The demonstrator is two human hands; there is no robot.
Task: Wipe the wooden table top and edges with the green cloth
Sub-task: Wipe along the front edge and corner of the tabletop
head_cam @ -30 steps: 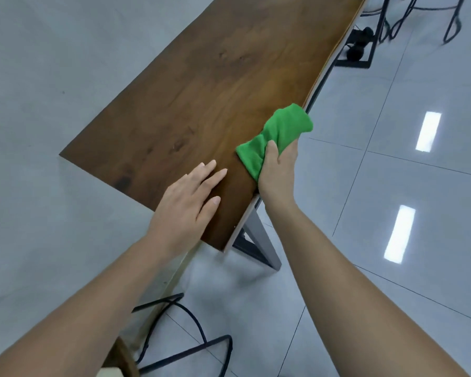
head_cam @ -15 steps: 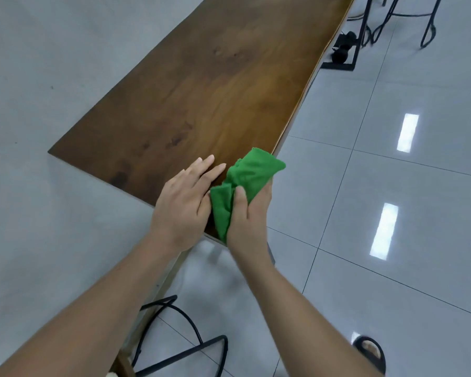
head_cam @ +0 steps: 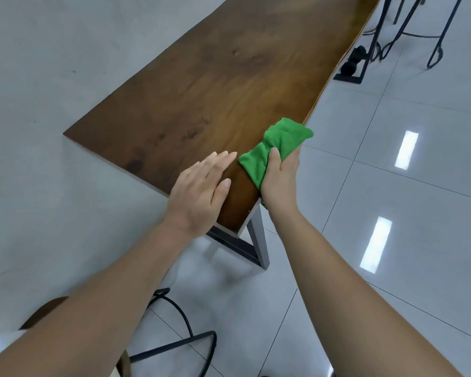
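- Right hand (head_cam: 280,180), centre frame, grasps green cloth (head_cam: 275,151) against the wooden table's (head_cam: 215,99) right edge; its fingers appear wrapped underneath.
- Left hand (head_cam: 199,191) rests flat and released on the tabletop, just beside the cloth.

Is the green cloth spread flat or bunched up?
Bunched up: the green cloth is crumpled in the right hand, draped over the wooden table edge.

Far end of the surface (head_cam: 229,85) cut off by the top edge. Part of the green cloth (head_cam: 279,148) tucked under the right hand (head_cam: 279,180), whose fingers wrap out of sight round the rim. Stool (head_cam: 180,346) cropped at the bottom.
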